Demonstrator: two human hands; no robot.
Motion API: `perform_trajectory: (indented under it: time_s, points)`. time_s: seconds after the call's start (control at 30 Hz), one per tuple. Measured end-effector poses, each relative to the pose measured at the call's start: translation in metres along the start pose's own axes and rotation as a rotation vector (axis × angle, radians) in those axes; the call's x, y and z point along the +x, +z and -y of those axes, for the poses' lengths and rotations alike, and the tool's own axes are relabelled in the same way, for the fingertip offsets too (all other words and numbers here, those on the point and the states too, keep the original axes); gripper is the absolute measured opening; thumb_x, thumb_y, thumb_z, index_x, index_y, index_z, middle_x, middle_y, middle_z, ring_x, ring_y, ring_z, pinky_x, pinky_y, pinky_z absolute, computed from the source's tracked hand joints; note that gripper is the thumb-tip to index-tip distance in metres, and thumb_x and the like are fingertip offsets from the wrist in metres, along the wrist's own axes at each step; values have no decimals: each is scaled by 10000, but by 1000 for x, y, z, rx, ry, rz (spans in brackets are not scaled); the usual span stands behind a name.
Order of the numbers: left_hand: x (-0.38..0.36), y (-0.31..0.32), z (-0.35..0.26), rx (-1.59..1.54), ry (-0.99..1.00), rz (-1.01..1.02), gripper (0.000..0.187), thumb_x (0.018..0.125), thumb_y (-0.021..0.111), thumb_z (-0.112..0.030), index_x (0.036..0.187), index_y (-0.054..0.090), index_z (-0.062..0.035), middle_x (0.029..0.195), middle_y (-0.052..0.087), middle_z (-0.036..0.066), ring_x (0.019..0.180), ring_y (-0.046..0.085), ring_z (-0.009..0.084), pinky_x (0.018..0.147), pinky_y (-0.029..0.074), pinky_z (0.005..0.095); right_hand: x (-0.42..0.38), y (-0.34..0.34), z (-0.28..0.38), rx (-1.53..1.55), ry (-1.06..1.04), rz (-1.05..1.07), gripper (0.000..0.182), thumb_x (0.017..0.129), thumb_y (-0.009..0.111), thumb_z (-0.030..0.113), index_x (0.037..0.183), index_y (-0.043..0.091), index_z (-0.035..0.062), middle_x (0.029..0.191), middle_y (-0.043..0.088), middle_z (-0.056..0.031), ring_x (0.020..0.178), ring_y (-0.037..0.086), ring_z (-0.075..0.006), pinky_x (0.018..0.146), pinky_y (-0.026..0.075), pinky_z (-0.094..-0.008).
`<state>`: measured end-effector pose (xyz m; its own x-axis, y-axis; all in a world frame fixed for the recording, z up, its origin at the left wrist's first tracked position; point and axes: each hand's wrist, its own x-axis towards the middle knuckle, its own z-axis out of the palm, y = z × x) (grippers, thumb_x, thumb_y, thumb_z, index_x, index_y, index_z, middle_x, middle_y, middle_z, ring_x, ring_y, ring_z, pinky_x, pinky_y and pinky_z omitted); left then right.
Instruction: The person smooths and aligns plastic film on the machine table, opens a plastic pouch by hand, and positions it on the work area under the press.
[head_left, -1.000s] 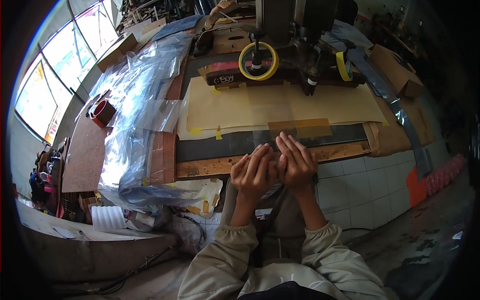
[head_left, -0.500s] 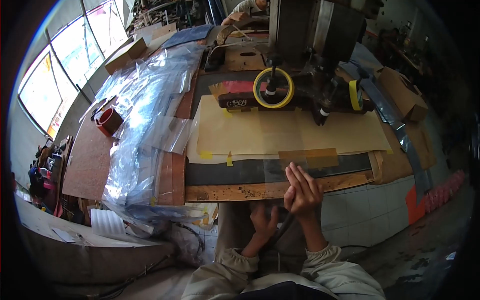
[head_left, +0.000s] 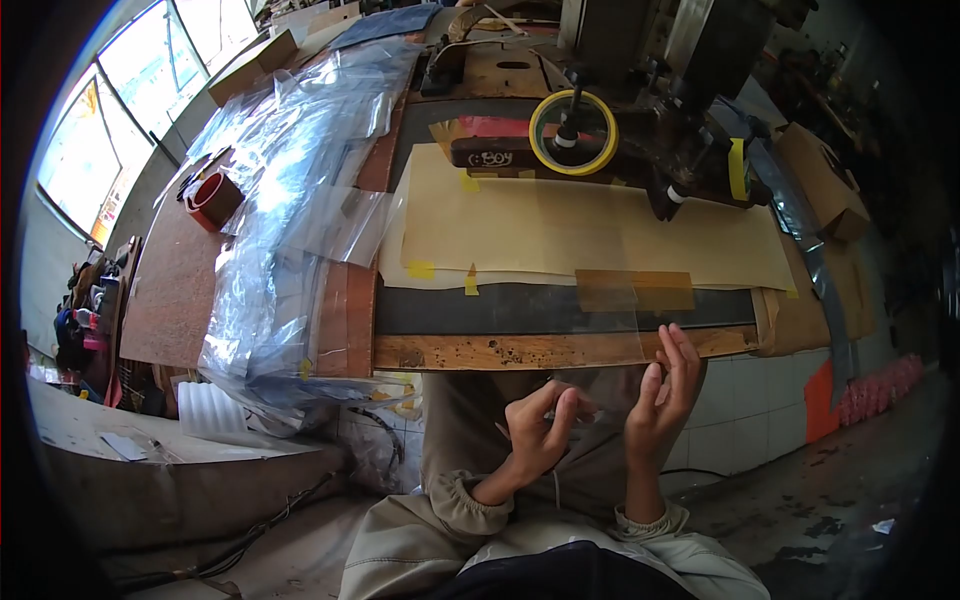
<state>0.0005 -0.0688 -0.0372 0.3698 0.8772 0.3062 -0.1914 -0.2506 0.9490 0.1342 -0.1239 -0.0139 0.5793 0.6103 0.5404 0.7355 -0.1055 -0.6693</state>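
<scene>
My left hand (head_left: 543, 425) is below the table's front edge, fingers curled and thumb raised. Its fingertips appear closed on the lower end of a clear plastic film (head_left: 610, 345), though the grip is hard to see. To its right, my right hand (head_left: 665, 390) is open, with fingers stretched upward beside the wooden edge strip (head_left: 480, 352) and thumb apart. The film passes over the edge and a dark mat (head_left: 460, 311). A translucent amber tape strip (head_left: 640, 290) lies across the film and the front of the cream paper sheets (head_left: 500, 235).
A dark clamp bar (head_left: 490, 158) crosses the paper's back, with a yellow tape roll (head_left: 537, 135) around its knob. Clear plastic sheets (head_left: 265, 220) and a red-brown tape roll (head_left: 214, 202) lie left. A cardboard box (head_left: 820, 180) stands right.
Both hands have moved apart; the right one went right, and the left rose into clearer view. The camera view has shifted, and the person at the back is out of frame.
</scene>
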Motion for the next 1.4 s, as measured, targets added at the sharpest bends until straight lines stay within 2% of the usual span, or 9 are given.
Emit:
perform_trajectory:
  time_s: [0.1, 0.23, 0.43, 0.6, 0.7, 0.73, 0.87, 1.1, 1.4]
  points:
    - [7, 6, -17, -36, 4, -8, 298, 1015, 497, -123, 819, 644, 46, 728, 715, 106, 649, 684, 134, 616, 529, 243, -6, -9, 4, 242, 201, 16, 370, 968, 498, 114, 1309, 547, -21, 1307, 504, -172, 1134, 551, -242, 964, 483, -368]
    - [11, 11, -32, -166, -56, 1, 319, 1037, 460, -145, 845, 620, 54, 744, 703, 121, 647, 678, 143, 619, 539, 247, 0, -22, 10, 899, 481, 169, 333, 1006, 496, 142, 1292, 541, -23, 1039, 650, -156, 749, 612, -121, 684, 516, -247]
    - [10, 9, -40, -267, -82, 24, 302, 1049, 421, -134, 905, 598, 64, 769, 689, 131, 646, 678, 154, 613, 556, 249, 3, -37, 28, 789, 419, 176, 294, 986, 530, 78, 1254, 565, -40, 958, 717, -204, 497, 567, -81, 501, 445, -193]
    - [2, 1, -60, -303, 40, 216, 241, 1021, 441, -76, 944, 598, 90, 834, 694, 131, 720, 698, 169, 667, 570, 271, 4, -54, 30, 871, 380, 184, 257, 964, 564, 67, 1179, 626, -60, 916, 719, -221, 460, 557, -83, 455, 435, -195]
    - [2, 1, -69, -430, -84, 317, 388, 1023, 435, -281, 911, 574, 65, 794, 691, 167, 740, 697, 217, 745, 562, 328, 2, -70, 35, 850, 434, 241, 256, 956, 586, 79, 1164, 641, -59, 879, 720, -213, 456, 558, -81, 445, 440, -193]
    - [-6, -8, -54, -597, -260, 455, 435, 979, 499, -350, 1092, 548, 67, 986, 683, 214, 948, 682, 258, 905, 523, 378, -1, -74, 34, 826, 461, 272, 255, 956, 588, 81, 1163, 641, -58, 877, 720, -209, 459, 561, -81, 446, 442, -193]
    - [-33, -17, -25, -713, -634, 466, 541, 998, 509, -199, 1452, 291, -3, 1384, 496, 203, 1318, 480, 270, 1087, 404, 398, -14, -84, 13, 764, 572, 513, 295, 950, 602, 72, 1222, 604, -44, 880, 725, -166, 507, 579, -67, 472, 463, -187]
    - [-36, -15, -11, -573, -553, 66, 473, 995, 430, 20, 1450, 305, -11, 1423, 475, 215, 1331, 477, 306, 1074, 450, 429, -26, -94, -14, 718, 679, 1058, 443, 938, 628, 62, 1363, 509, 20, 859, 732, -116, 524, 575, -66, 496, 475, -199]
    - [29, -23, -43, -471, -408, -180, 473, 1010, 539, -178, 1410, 369, 8, 1373, 520, 254, 1156, 626, 290, 909, 559, 332, 31, -107, -33, 556, 395, 1506, 462, 931, 616, 44, 1385, 529, 54, 845, 747, -110, 580, 623, -92, 548, 509, -223]
